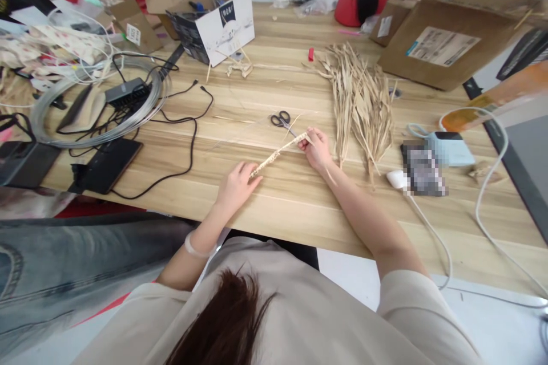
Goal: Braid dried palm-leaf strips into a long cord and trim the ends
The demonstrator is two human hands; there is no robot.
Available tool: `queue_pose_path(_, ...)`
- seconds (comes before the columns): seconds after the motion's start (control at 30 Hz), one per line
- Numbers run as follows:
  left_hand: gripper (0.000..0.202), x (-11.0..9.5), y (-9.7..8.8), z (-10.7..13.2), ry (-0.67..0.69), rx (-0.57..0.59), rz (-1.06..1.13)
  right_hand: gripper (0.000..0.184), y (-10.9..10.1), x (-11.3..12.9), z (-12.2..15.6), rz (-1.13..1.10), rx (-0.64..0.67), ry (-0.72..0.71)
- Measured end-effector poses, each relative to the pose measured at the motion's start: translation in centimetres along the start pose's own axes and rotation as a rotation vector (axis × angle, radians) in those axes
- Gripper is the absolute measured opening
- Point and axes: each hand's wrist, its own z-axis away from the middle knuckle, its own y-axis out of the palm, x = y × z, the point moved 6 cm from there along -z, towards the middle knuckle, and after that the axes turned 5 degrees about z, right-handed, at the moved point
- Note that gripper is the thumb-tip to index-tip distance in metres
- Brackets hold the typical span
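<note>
A thin, pale braided straw strip (274, 156) stretches at a slant between my two hands, low over the table. My left hand (238, 187) closes its fingers round the lower left end. At the upper right end, my right hand (315, 148) pinches the strip between thumb and fingers, and a loose pale strand trails along the wrist. Just beyond the strip lie black-handled scissors (281, 119), their blades pointing toward my right hand. Bundles of dry flat leaves (359, 108) are spread to the right of that hand.
A coil of clear tubing (43, 131), black cables (192, 142) and a dark flat device (111, 165) crowd the left. Behind stand a white box (231, 25) and a brown carton (454, 40). A light-blue device (451, 151) and white cable (432, 231) lie right.
</note>
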Motion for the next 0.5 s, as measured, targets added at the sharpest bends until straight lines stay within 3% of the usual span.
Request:
queue_pose_path(0.13, 0.02, -0.3, 1.1, -1.3, 0.012, 0.043, -0.051, 0.045, 0.0, 0.0, 0.0, -0.009, 0.013, -0.021)
queue_pose_path(0.3, 0.028, 0.1, 1.1, -0.9, 0.028, 0.015, -0.063, 0.046, 0.1, -0.3, -0.1, -0.012, 0.037, -0.034)
queue_pose_path(0.5, 0.031, 1.0, 1.4, -1.1, -0.009, 0.111, 0.133, 0.046, 0.0, -0.4, -0.1, 0.003, 0.064, -0.052)
